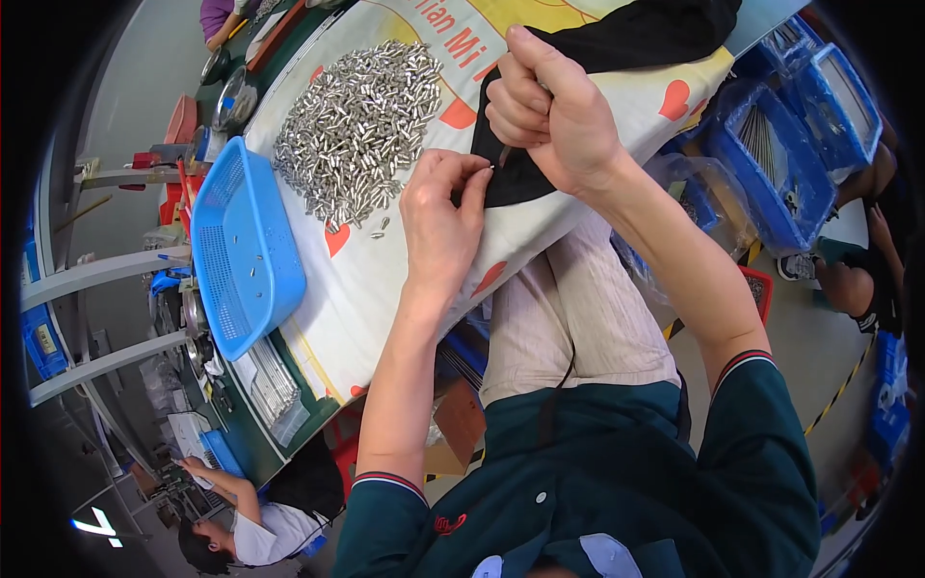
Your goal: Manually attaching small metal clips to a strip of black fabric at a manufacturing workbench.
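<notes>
My left hand [441,217] is closed, thumb and forefinger pinching a tiny silvery metal piece [492,167] that barely shows at the fingertips. Just beyond it, my right hand [559,116] is wrapped in a fist with the thumb raised. A thin brownish tip [504,155] sticks out below that fist, close to the left fingertips; the rest is hidden in the palm. Both hands are over a black cloth [528,183] near the table's front edge. To their left lies a big pile of small shiny metal pins [361,125], with a few loose ones [382,227] beside it.
A blue plastic basket [289,252] with a few pins inside stands left of the pile on the heart-printed tablecloth [332,289]. Blue crates [776,164] holding metal rods sit on the right. Another person [275,530] works at the lower left. Metal rods [275,385] lie beside the basket.
</notes>
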Available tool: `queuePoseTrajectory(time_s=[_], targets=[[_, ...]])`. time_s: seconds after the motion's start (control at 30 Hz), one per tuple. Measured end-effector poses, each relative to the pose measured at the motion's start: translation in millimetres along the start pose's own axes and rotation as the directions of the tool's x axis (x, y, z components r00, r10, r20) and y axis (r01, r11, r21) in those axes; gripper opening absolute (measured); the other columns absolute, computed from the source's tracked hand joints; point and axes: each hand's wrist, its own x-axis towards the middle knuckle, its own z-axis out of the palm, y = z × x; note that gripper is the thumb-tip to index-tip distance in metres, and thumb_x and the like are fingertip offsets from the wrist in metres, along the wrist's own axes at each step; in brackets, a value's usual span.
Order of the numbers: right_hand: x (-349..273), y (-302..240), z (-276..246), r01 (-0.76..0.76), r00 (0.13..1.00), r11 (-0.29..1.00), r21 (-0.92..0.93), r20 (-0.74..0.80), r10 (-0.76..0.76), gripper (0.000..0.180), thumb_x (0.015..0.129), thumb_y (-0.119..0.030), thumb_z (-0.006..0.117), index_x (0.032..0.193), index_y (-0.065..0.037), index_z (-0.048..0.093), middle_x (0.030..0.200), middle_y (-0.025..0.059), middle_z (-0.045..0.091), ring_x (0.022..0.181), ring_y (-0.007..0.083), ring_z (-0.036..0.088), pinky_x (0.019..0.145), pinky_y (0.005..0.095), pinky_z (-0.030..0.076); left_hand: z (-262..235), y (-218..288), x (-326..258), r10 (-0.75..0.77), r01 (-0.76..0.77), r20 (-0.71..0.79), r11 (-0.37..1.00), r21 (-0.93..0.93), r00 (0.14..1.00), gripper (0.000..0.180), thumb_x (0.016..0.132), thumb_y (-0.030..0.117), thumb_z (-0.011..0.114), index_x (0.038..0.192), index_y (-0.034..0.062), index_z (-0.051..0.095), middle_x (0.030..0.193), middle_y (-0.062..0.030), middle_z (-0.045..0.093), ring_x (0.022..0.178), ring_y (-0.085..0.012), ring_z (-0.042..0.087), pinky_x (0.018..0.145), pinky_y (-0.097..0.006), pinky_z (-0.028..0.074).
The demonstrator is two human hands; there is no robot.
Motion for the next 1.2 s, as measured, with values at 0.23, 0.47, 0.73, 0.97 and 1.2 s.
queuePoseTrajectory(time_s=[0.23, 0.47, 0.73, 0.97, 1.2], targets=[[-0.3, 6.3, 6.6, 0.061, 0.997, 0.998, 0.018, -0.050, -0.060, 0.049, 0.093, -0.032, 0.043, 0.051, -0.013, 0.029, 0.046, -0.0055, 0.023, 0.043, 0.0058, 0.016, 0.040, 0.0247, 0.014, -0.5, -1.2, -0.7, 0.002, -0.002, -0.013, 1.000, -0.003, 1.000, 0.005, 0.074, -0.002, 0.065, 0.078, -0.0018, 0.063, 0.073, -0.0104, 0.057, 0.058, -0.0203, 0.056, 0.056, -0.031, 0.045], [-0.2, 8.2, 8.6, 0.067, 0.997, 0.998, -0.015, -0.032, -0.067, 0.050, 0.094, -0.031, 0.043, 0.050, -0.013, 0.029, 0.046, -0.0059, 0.024, 0.042, 0.0058, 0.017, 0.040, 0.0248, 0.014, -0.3, -1.8, -1.4, 0.001, -0.001, -0.017, 1.000, -0.013, 1.000, 0.005, 0.073, -0.002, 0.065, 0.077, -0.0021, 0.064, 0.072, -0.0104, 0.056, 0.059, -0.0207, 0.056, 0.056, -0.031, 0.045], [0.1, 9.2, 8.5, 0.066, 0.997, 0.998, -0.020, -0.028, -0.066, 0.049, 0.094, -0.030, 0.044, 0.050, -0.013, 0.028, 0.046, -0.0055, 0.024, 0.043, 0.0056, 0.017, 0.040, 0.0247, 0.015, -1.5, -0.8, -0.6, -0.003, 0.003, -0.013, 1.000, -0.011, 1.000, 0.005, 0.073, -0.002, 0.065, 0.077, -0.0024, 0.064, 0.071, -0.0105, 0.056, 0.058, -0.0207, 0.056, 0.056, -0.031, 0.045], [0.1, 7.0, 8.0, 0.065, 0.998, 0.996, -0.053, -0.012, -0.066, 0.047, 0.095, -0.030, 0.039, 0.053, -0.012, 0.028, 0.046, -0.0046, 0.024, 0.042, 0.0068, 0.017, 0.041, 0.0248, 0.016, -1.0, -1.4, 0.3, -0.002, 0.002, -0.014, 1.000, -0.018, 1.000, 0.005, 0.073, -0.002, 0.065, 0.077, -0.0026, 0.064, 0.071, -0.0107, 0.056, 0.058, -0.0209, 0.055, 0.056, -0.032, 0.044], [-0.6, 8.0, 7.9, 0.064, 0.998, 0.994, -0.094, 0.016, -0.063, 0.047, 0.097, -0.032, 0.034, 0.054, -0.012, 0.028, 0.046, -0.0034, 0.023, 0.043, 0.0082, 0.018, 0.042, 0.0251, 0.018, -1.5, -2.9, 1.3, -0.011, 0.011, -0.006, 0.999, -0.033, 1.000, 0.005, 0.073, -0.001, 0.065, 0.077, -0.0026, 0.064, 0.071, -0.0110, 0.057, 0.059, -0.0214, 0.056, 0.057, -0.032, 0.045]])
